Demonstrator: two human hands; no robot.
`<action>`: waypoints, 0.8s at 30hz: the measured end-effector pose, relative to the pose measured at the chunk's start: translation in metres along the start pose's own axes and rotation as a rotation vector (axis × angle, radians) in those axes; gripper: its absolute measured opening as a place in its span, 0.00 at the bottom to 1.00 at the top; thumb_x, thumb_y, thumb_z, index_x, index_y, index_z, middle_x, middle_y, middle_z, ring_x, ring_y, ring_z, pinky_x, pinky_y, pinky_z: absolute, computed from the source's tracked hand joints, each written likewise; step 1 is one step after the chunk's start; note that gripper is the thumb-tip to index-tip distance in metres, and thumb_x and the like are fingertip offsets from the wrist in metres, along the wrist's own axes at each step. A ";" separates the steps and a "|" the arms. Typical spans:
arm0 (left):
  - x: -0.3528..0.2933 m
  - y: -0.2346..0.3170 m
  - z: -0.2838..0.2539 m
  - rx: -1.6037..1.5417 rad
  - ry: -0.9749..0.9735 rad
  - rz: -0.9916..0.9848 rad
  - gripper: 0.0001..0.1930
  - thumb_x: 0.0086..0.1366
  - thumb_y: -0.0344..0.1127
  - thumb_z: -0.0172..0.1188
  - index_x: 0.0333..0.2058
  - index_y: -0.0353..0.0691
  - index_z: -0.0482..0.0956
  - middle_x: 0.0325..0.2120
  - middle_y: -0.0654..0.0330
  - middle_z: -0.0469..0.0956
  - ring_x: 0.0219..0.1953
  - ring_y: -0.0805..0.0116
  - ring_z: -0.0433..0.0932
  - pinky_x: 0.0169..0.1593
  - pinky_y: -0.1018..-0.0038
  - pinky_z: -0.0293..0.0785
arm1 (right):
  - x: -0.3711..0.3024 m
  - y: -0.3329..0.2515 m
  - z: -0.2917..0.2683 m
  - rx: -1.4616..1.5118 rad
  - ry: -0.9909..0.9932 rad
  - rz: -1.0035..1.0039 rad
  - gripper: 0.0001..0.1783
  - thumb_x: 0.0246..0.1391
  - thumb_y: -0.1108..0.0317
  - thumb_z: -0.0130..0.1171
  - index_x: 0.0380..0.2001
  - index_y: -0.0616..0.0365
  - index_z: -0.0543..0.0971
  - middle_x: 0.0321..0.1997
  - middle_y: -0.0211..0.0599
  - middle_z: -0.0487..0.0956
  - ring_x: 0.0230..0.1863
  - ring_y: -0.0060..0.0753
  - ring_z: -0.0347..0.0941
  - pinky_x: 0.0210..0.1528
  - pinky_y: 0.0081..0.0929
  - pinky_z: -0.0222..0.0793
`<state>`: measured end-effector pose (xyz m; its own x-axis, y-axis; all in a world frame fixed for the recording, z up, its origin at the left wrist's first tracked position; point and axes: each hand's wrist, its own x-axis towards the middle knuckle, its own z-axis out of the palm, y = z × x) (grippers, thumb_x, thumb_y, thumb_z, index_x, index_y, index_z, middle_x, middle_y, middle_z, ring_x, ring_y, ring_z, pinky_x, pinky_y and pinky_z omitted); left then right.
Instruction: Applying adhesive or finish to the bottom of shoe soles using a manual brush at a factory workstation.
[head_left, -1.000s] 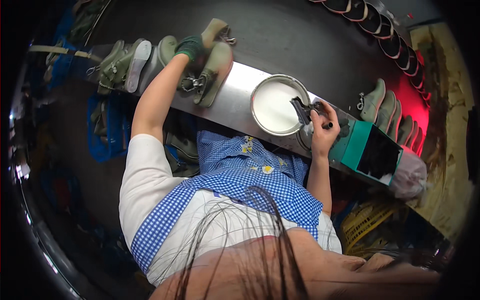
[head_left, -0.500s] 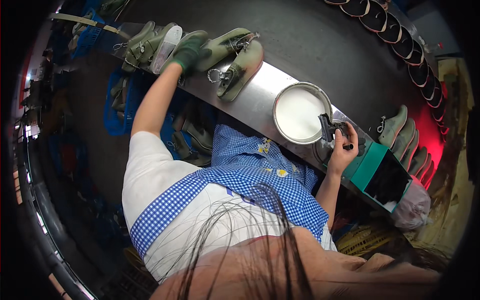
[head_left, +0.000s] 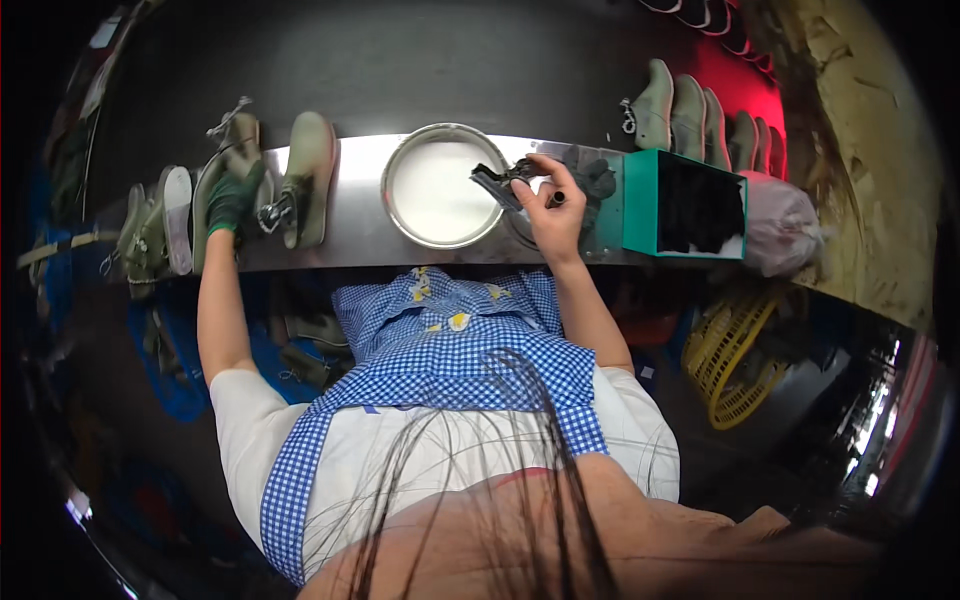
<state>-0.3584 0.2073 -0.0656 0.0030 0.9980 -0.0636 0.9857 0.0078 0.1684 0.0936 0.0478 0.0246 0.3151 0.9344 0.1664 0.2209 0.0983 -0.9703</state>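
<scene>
My left hand point(head_left: 232, 200), in a green glove, grips an olive-green shoe point(head_left: 226, 150) lying on the metal bench point(head_left: 360, 228). A second olive shoe point(head_left: 310, 170) lies just right of it. My right hand point(head_left: 552, 208) is bare and holds a dark brush point(head_left: 500, 182) by its handle. The brush head sits over the right rim of a round metal bowl point(head_left: 440, 190) filled with white liquid. My blue checked apron and loose hair fill the lower picture.
A teal open box point(head_left: 685, 205) with dark contents stands right of the bowl, with a pale plastic bag point(head_left: 785, 225) beyond it. More olive shoes point(head_left: 690, 112) line up at the far right, others point(head_left: 155, 228) at the bench's left end. A yellow basket point(head_left: 735, 362) is below right.
My head has turned, so the bench now runs level across the picture. My left hand stays on the shoe and my right hand keeps the brush at the bowl's right rim.
</scene>
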 end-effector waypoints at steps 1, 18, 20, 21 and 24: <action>0.003 0.007 0.003 0.020 -0.031 0.000 0.31 0.60 0.59 0.53 0.45 0.33 0.75 0.29 0.46 0.79 0.26 0.48 0.77 0.34 0.56 0.72 | 0.000 0.001 -0.004 0.037 0.003 0.023 0.23 0.45 0.76 0.66 0.47 0.63 0.77 0.43 0.38 0.78 0.17 0.10 0.53 0.20 0.09 0.54; -0.095 0.053 -0.060 -0.048 0.625 0.141 0.25 0.59 0.51 0.55 0.45 0.34 0.76 0.33 0.47 0.80 0.32 0.48 0.78 0.39 0.59 0.73 | 0.005 0.000 -0.015 -0.044 -0.008 0.031 0.23 0.45 0.78 0.65 0.47 0.64 0.77 0.39 0.35 0.79 0.17 0.10 0.53 0.19 0.09 0.51; -0.100 0.079 -0.062 -0.173 0.458 0.117 0.26 0.58 0.52 0.57 0.44 0.34 0.76 0.34 0.47 0.80 0.32 0.47 0.78 0.39 0.60 0.74 | 0.006 -0.003 -0.007 -0.056 -0.015 0.000 0.23 0.43 0.76 0.67 0.46 0.63 0.77 0.41 0.35 0.79 0.16 0.12 0.54 0.18 0.09 0.53; -0.099 0.088 -0.059 -0.244 0.298 0.062 0.26 0.57 0.53 0.59 0.43 0.34 0.77 0.34 0.47 0.80 0.32 0.47 0.77 0.40 0.60 0.74 | 0.008 -0.007 -0.003 -0.052 -0.035 -0.030 0.23 0.42 0.76 0.68 0.46 0.63 0.77 0.42 0.36 0.79 0.16 0.12 0.55 0.18 0.10 0.53; -0.077 0.100 -0.049 -0.119 0.133 0.089 0.26 0.56 0.52 0.60 0.42 0.34 0.78 0.35 0.47 0.80 0.32 0.47 0.77 0.40 0.61 0.74 | 0.008 -0.006 0.005 -0.019 -0.052 0.048 0.22 0.42 0.75 0.68 0.45 0.63 0.77 0.41 0.36 0.79 0.18 0.14 0.60 0.19 0.11 0.57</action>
<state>-0.2680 0.1348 0.0046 0.0592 0.9945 0.0861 0.9558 -0.0814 0.2827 0.0897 0.0562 0.0307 0.2777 0.9543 0.1103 0.2240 0.0473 -0.9734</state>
